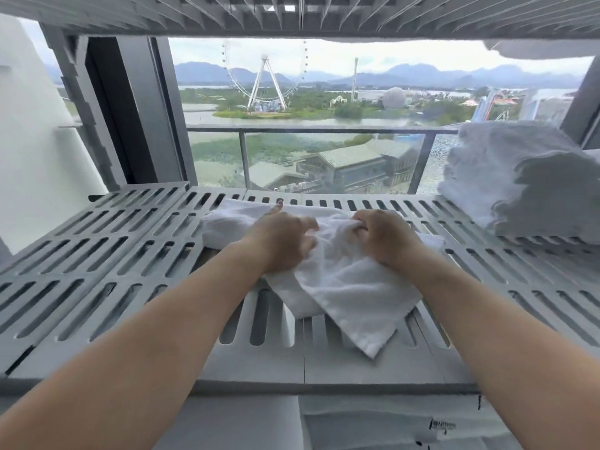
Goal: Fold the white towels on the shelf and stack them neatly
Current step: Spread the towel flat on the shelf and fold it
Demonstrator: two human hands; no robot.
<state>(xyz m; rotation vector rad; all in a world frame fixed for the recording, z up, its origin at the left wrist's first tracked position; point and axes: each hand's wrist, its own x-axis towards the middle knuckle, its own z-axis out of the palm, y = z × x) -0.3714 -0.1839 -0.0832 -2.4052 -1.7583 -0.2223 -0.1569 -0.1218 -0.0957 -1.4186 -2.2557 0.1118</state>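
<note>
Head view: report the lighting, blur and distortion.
Head view: soft daylight comes through the window, with no hard shadows; the wide lens bows the edges of the shelf; the towel in the middle is sharp, the towel stack at right smeared and soft.

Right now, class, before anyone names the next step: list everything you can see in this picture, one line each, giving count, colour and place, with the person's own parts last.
loose towel: one, white, crumpled at the middle of the shelf, one corner pointing toward the front edge
folded towels: one stack, white, right end of the same shelf
shelf: one, grey, slotted, across the view
upper shelf: one, grey, slotted, overhead
balcony rail: one, grey with glass, beyond the shelf
Ferris wheel: one, white, far outside, left of centre
left hand: one, grip on the loose towel's left part
right hand: one, grip on a bunched fold of it
</note>
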